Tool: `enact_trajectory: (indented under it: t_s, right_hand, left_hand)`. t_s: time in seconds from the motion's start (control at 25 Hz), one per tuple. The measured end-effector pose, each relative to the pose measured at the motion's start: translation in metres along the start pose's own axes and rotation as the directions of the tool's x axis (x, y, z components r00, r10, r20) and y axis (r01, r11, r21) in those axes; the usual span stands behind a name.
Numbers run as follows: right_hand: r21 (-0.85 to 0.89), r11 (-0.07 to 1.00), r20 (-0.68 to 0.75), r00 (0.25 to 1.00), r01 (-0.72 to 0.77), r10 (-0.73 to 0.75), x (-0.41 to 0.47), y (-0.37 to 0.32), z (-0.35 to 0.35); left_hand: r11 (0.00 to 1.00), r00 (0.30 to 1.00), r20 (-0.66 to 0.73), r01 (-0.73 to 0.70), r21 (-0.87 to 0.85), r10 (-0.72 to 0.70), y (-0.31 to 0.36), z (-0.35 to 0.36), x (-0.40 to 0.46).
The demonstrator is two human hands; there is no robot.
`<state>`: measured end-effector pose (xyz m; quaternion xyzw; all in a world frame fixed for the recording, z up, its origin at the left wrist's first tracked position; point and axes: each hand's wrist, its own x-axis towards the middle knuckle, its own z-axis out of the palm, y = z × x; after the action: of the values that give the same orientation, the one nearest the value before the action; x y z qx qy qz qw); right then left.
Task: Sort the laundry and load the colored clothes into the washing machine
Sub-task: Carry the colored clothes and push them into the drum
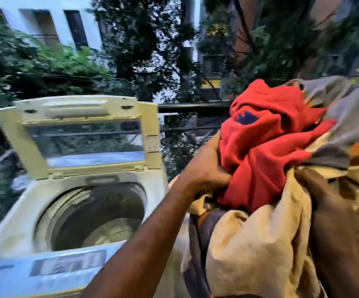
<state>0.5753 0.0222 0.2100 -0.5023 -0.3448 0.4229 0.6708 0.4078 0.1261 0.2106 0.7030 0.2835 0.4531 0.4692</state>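
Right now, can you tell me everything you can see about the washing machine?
The washing machine is a top-loader with a yellowed, dusty-looking plastic body. Its lid, with a see-through window, stands propped open at the back. The round drum looks dark, and no clothes show inside it. A blue control panel runs along the front edge, too blurred to read. It stands outdoors beside a railing, left of the carried bundle of clothes. Nothing visibly touches it.

No text can be read. The sticker (152, 144) on the raised lid (84, 134) of the washing machine (24, 222) carries print too small to make out, and the markings on its control panel (66, 265) are blurred. A dark blue emblem (246, 118) on the red garment (266, 147) shows no letters.
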Motion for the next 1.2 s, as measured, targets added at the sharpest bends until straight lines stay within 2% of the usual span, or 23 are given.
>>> enact_trajectory:
  t_s: [0.12, 0.32, 0.48, 0.56, 0.64, 0.68, 0.72, 0.8, 0.88, 0.92, 1.0, 1.08, 1.16, 1.2]
  right_hand:
    - [-0.014, 0.996, 0.069, 0.994, 0.089, -0.088, -0.05, 0.0, 0.075]
    - [0.0, 0.951, 0.097, 0.947, 0.309, -0.308, -0.103, 0.012, 0.196]
    - [0.004, 0.924, 0.156, 0.913, 0.382, -0.378, -0.108, 0.037, 0.278]
    - [-0.004, 0.912, 0.181, 0.897, 0.411, -0.403, -0.109, 0.061, 0.31]
    - [-0.01, 0.904, 0.223, 0.882, 0.427, -0.414, -0.113, 0.093, 0.333]
    - [-0.006, 0.908, 0.243, 0.881, 0.42, -0.406, -0.111, 0.113, 0.341]
    - [-0.017, 0.912, 0.262, 0.882, 0.411, -0.392, -0.106, 0.134, 0.346]
    - [-0.11, 0.889, 0.33, 0.86, 0.444, -0.389, -0.091, 0.176, 0.35]
    - [-0.178, 0.826, 0.444, 0.792, 0.535, -0.418, -0.072, 0.223, 0.346]
    - [-0.203, 0.784, 0.519, 0.743, 0.587, -0.423, -0.062, 0.244, 0.341]
    - [-0.287, 0.699, 0.668, 0.66, 0.655, -0.344, -0.038, 0.288, 0.33]
    - [-0.373, 0.672, 0.791, 0.598, 0.64, -0.131, -0.018, 0.326, 0.325]
    - [-0.427, 0.697, 0.851, 0.517, 0.576, 0.093, 0.002, 0.353, 0.324]
    - [-0.437, 0.698, 0.866, 0.475, 0.567, 0.156, 0.011, 0.364, 0.326]
  left_hand:
    - [1.0, 0.999, -0.046, 0.001, -0.009, -0.001, 0.043, -0.078, -0.063]
    - [0.949, 0.966, -0.188, -0.119, 0.29, 0.178, 0.08, -0.195, -0.13]
    - [0.913, 0.953, -0.226, -0.101, 0.395, 0.203, 0.088, -0.27, -0.155]
    - [0.907, 0.938, -0.307, -0.018, 0.421, 0.161, 0.072, -0.306, -0.158]
    - [0.927, 0.914, -0.406, 0.153, 0.342, -0.001, 0.043, -0.336, -0.165]
    - [0.928, 0.876, -0.474, 0.25, 0.277, -0.095, 0.025, -0.347, -0.168]
    - [0.901, 0.835, -0.532, 0.331, 0.281, -0.141, 0.007, -0.354, -0.171]
    - [0.88, 0.801, -0.583, 0.37, 0.299, -0.138, -0.032, -0.36, -0.186]
    - [0.878, 0.755, -0.631, 0.412, 0.245, -0.179, -0.082, -0.371, -0.204]
    - [0.858, 0.735, -0.629, 0.471, 0.206, -0.253, -0.104, -0.374, -0.214]
    - [0.812, 0.711, -0.589, 0.564, 0.151, -0.384, -0.151, -0.382, -0.235]
    - [0.746, 0.711, -0.544, 0.631, 0.213, -0.446, -0.187, -0.386, -0.248]
    - [0.705, 0.824, -0.456, 0.541, 0.46, -0.335, -0.208, -0.385, -0.25]
    - [0.698, 0.859, -0.41, 0.497, 0.516, -0.308, -0.218, -0.384, -0.249]
